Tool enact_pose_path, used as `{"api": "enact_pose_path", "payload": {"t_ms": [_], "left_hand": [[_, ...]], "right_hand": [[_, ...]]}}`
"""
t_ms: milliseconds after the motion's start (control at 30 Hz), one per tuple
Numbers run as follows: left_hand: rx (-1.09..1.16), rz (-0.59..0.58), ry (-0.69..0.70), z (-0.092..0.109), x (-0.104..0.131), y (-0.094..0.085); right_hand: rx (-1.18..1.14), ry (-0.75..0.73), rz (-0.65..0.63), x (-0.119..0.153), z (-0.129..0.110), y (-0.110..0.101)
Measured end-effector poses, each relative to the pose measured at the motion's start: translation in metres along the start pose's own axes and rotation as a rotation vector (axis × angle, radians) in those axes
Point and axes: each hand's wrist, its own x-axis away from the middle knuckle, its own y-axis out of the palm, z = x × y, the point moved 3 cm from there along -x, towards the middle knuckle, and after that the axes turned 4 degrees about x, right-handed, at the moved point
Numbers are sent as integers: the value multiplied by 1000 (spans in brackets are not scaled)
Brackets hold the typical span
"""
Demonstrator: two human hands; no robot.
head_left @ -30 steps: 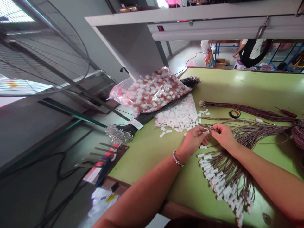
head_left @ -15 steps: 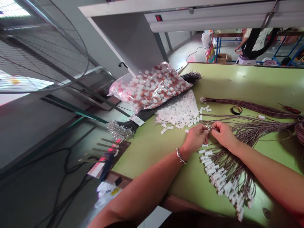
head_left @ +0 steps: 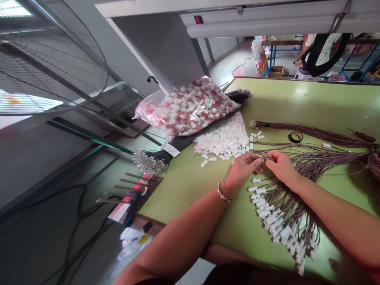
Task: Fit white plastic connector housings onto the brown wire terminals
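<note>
My right hand point(head_left: 281, 167) is closed in a pinch on a few brown wires, whose thin metal ends stick out to the left. Close beside it, my left hand point(head_left: 244, 169) has thumb and fingers drawn together at those wire ends; whatever sits between its fingertips is hidden. Below the hands, brown wires point(head_left: 299, 198) fan out with white plastic connectors point(head_left: 274, 223) on their ends. A single white connector point(head_left: 256, 180) lies just under my left hand. Beyond the hands, loose white connectors point(head_left: 221, 138) spill in a heap from a clear bag.
A clear bag of white and orange parts point(head_left: 192, 107) rests on a black wire bundle point(head_left: 184, 141) at the table's left edge. Black tape point(head_left: 295, 137), a tied brown wire bundle point(head_left: 314, 132) and a screwdriver point(head_left: 363, 135) lie behind. A fan point(head_left: 53, 59) stands left.
My left hand has shifted slightly left and its fingers have loosened a little, so more of the metal wire ends shows. My right hand keeps its pinch on the wires.
</note>
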Motion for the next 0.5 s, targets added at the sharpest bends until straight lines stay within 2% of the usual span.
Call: {"api": "enact_pose_path", "payload": {"t_ms": [333,500], "left_hand": [[33,82,-13,-2,-2,-1],[10,78,-46,-2,-3,1]], "right_hand": [[81,-30,-22,1,1,2],[153,-40,-18,0,4,4]]}}
